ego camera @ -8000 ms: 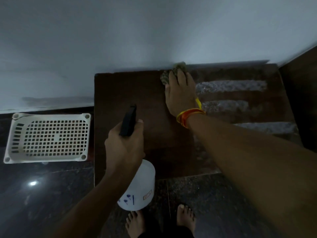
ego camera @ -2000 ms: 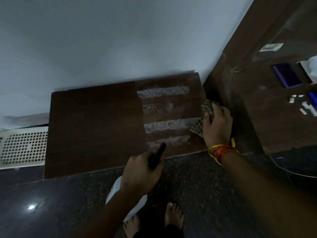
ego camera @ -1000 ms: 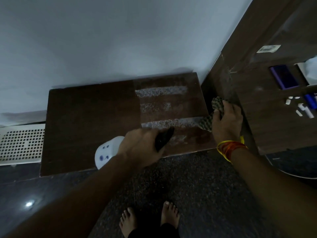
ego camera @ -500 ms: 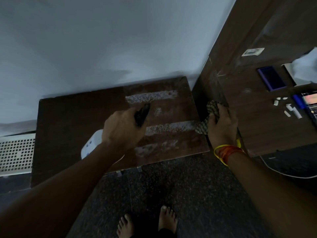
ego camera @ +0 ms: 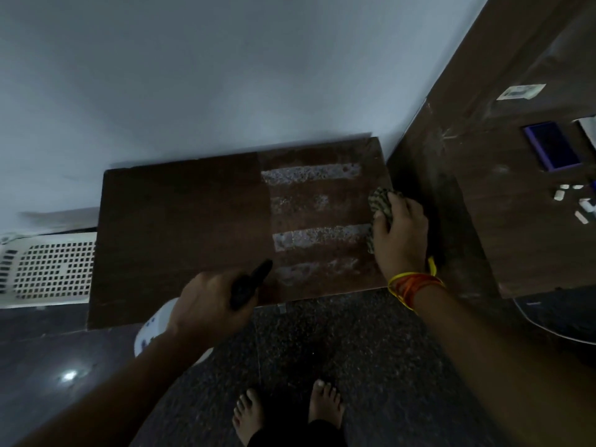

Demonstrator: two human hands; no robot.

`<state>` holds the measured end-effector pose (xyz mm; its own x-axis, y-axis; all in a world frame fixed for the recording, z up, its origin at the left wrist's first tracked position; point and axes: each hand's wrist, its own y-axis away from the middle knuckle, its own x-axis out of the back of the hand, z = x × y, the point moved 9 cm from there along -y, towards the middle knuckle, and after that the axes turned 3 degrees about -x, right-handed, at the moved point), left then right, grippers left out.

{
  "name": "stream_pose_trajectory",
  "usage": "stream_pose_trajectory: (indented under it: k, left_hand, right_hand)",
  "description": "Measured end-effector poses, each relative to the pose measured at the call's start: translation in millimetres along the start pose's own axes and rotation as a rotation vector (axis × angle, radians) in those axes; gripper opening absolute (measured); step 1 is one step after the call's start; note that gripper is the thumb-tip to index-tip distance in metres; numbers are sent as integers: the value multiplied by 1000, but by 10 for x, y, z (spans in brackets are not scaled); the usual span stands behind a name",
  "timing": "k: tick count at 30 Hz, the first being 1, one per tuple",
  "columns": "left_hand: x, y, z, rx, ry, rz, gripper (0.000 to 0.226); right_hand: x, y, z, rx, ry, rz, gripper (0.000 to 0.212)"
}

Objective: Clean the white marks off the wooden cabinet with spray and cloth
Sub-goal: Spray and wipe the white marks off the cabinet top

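Head view showed the wooden cabinet (ego camera: 180,227) top against the wall, left half dark and clean-looking, right half carrying four white marks (ego camera: 309,172), the nearest ones thinner and smeared. Left hand (ego camera: 206,304) gripped the spray bottle (ego camera: 151,330) at the front edge, nozzle aimed toward the marks. Right hand (ego camera: 400,233) clutched the cloth (ego camera: 377,201) at the cabinet's right edge, touching the third stripe. Roughly half done; all four stripes needed wiping.

Streaked cabinet (ego camera: 180,233); checked cloth (ego camera: 379,204) at right edge.
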<state>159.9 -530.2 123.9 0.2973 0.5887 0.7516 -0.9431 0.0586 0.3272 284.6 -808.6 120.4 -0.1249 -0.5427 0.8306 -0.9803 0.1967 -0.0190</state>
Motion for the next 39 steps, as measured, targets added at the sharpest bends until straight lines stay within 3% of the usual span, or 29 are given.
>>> stream_pose_trajectory:
  k: [5, 11, 16, 20, 28, 39]
  left_hand:
    - [-182, 281, -118, -57, 51, 25, 33]
    - [-205, 434, -183, -62, 207, 136, 29]
    - [-189, 414, -285, 3, 387, 254, 30]
    - [-150, 334, -320, 44, 459, 294, 23]
    - [-88, 147, -407, 67, 567, 326, 34]
    - [136, -88, -591, 371, 646, 430, 28]
  right_hand:
    - [-249, 244, -354, 77, -25, -55, 40]
    - [-603, 677, -518, 98, -3, -147, 43]
    - [-1111, 1159, -519, 189, 148, -336, 43]
    - [-1387, 1288, -513, 229, 286, -319, 51]
    - [-1647, 846, -709, 242, 329, -265, 52]
    - [-1546, 1327, -653, 289, 333, -365, 53]
